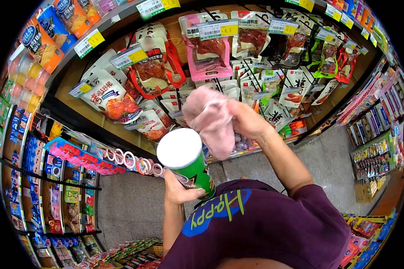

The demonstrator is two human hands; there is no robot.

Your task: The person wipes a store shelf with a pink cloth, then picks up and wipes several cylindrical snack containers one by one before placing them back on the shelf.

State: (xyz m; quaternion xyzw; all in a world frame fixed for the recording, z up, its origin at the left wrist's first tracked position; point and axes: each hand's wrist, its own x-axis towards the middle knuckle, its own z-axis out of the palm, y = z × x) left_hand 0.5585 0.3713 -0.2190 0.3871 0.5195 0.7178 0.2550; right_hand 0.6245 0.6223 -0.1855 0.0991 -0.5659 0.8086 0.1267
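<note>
A green cylindrical snack canister (197, 173) with a white lid stands tilted in front of my chest, and my left hand (180, 190) grips it near its lower part. A pink cloth (210, 121) hangs bunched from my right hand (247, 121), just above and to the right of the lid. Cloth and lid look close together; whether they touch I cannot tell. Behind both hands hang packs of vacuum-sealed meat snacks, among them a pink-edged pack (210, 50) and a red-edged pack (156, 67).
Price tags (219, 29) stick out before the hanging packs. Orange and blue chip canisters (42, 45) line a shelf at the upper left. Shelves of packaged snacks (54, 195) run down the left. Grey floor (131, 201) lies below; a cardboard box (367, 191) stands right.
</note>
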